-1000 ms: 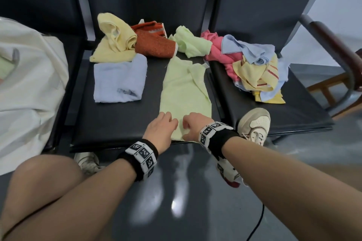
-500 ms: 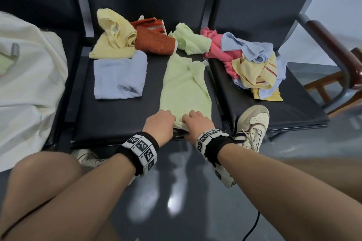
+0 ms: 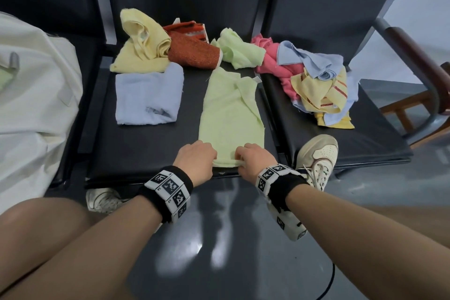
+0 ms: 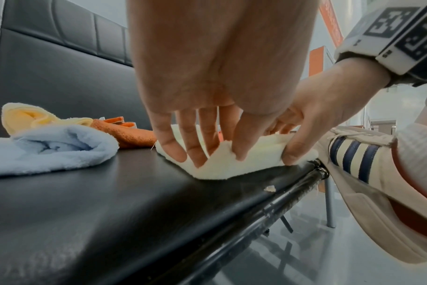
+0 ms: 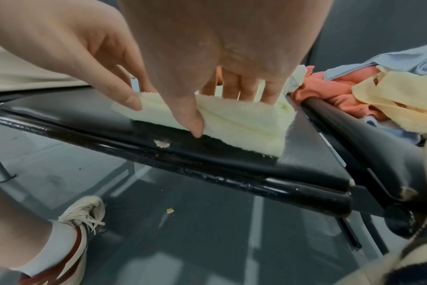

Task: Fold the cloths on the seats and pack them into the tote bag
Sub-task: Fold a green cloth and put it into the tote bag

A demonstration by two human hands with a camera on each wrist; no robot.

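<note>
Both hands work the near end of a pale green cloth [image 3: 231,114] that lies lengthwise on the middle seat [image 3: 136,153], its near edge close to the seat's front rim. The left hand [image 3: 196,162] has its grip closed on the cloth's near left corner, fingers on top and thumb at the edge; the right hand [image 3: 255,161] pinches the near right corner the same way, thumb under the doubled edge and fingers [image 5: 232,90] on top. The edge is raised slightly off the seat between the two hands. To the left on the same seat lies a folded light blue cloth [image 3: 148,97], with a yellow cloth [image 3: 141,44], an orange cloth [image 3: 192,52] and a second green cloth [image 3: 239,50] bunched behind. A tangle of pink, blue and yellow cloths [image 3: 316,83] sits on the right seat. The cream tote bag [image 3: 36,105] rests on the left seat.
</note>
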